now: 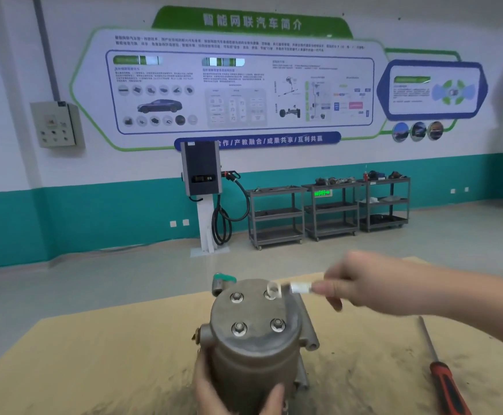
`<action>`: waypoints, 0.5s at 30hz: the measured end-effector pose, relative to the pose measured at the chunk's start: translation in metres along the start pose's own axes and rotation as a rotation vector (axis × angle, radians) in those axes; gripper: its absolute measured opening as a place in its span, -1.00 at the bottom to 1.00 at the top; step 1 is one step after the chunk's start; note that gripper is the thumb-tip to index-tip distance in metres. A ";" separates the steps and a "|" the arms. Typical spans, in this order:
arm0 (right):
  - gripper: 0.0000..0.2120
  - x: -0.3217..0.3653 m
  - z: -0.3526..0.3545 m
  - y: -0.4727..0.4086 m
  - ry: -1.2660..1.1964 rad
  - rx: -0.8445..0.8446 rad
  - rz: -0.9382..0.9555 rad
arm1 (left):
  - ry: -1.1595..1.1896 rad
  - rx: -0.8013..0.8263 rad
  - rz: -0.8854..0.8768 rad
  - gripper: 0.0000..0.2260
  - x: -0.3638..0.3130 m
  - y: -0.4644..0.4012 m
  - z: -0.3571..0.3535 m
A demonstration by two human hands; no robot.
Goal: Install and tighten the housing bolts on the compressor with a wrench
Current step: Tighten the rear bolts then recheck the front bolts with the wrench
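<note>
Tightening step: compressor [256,339] upright at worktop [94,354] centre, four bolts seated. Left hand [214,390] grasps its body; right hand [373,283] grasps a blurred wrench [289,289] on the 1 o'clock bolt [269,294]. Next: likely the remaining bolts.

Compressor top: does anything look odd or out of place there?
Nothing stands out. The compressor stands upright on the tan mat, gripped by the left hand. Four bolts sit in its top; the right hand holds a blurred wrench on the far-right bolt.
</note>
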State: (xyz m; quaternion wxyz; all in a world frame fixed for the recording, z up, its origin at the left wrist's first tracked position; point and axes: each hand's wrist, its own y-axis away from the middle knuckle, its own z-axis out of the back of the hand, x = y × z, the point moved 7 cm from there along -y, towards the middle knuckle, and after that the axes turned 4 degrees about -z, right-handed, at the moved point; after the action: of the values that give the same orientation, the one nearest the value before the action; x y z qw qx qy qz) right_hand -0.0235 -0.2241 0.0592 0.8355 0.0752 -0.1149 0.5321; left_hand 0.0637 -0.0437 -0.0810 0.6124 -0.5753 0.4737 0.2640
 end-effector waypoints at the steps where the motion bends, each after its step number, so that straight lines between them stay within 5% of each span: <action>1: -0.50 -0.002 0.012 -0.002 -0.084 -0.044 0.013 | 0.016 -0.013 -0.030 -0.12 -0.008 -0.003 0.003; 6: -0.64 -0.007 0.005 -0.001 -0.239 0.044 0.055 | 0.152 -0.350 -0.003 -0.55 -0.033 -0.036 0.033; 8: -0.80 -0.006 -0.015 0.002 -0.289 0.082 0.075 | 0.155 -0.231 0.007 -0.81 -0.037 -0.057 0.037; 11: -0.83 -0.001 -0.031 0.005 -0.327 0.093 0.102 | 0.052 0.051 0.036 -0.75 -0.030 -0.083 0.027; 15: -0.84 0.000 -0.033 0.005 -0.255 0.061 0.111 | -0.041 0.164 0.071 -0.79 -0.022 -0.085 0.019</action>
State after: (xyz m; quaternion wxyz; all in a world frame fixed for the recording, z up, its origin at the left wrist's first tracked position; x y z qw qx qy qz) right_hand -0.0242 -0.2139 0.0275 0.7808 0.1611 -0.2079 0.5668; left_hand 0.1335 -0.0381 -0.0253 0.6573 -0.5005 0.5012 0.2575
